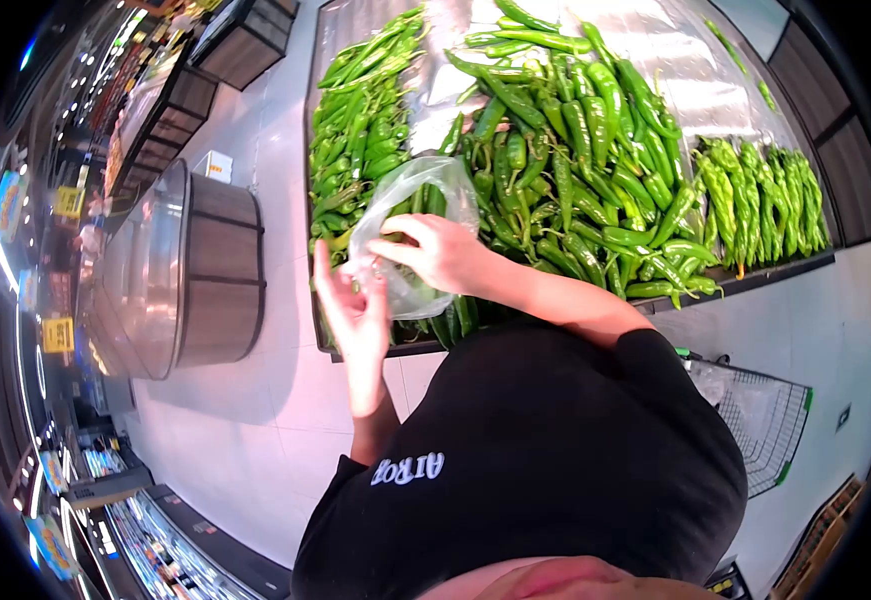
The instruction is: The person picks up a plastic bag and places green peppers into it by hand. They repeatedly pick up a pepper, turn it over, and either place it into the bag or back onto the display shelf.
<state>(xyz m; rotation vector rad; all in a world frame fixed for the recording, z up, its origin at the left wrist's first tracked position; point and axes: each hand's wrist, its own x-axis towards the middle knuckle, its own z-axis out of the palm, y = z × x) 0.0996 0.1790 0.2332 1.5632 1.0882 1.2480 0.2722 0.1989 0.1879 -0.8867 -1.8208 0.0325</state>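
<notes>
A clear plastic bag [420, 297] hangs between my two hands, over the front left part of a display of green peppers [575, 130]. Its mouth forms a loop above the hands, and peppers show through the film. My left hand [355, 300] is upright at the bag's left side, fingers pointing up, its thumb and some fingers closed on the plastic. From the right, my right hand [425, 250] reaches over the bag with bent fingers pinching its edge close to the left hand. Whether anything lies inside the bag is hard to tell.
Slim green peppers [365, 130] lie left of the larger ones, and wrinkled ones [755, 205] at the right. A rounded display case [220, 270] stands to the left across the aisle. A shopping cart [765, 420] is at the lower right.
</notes>
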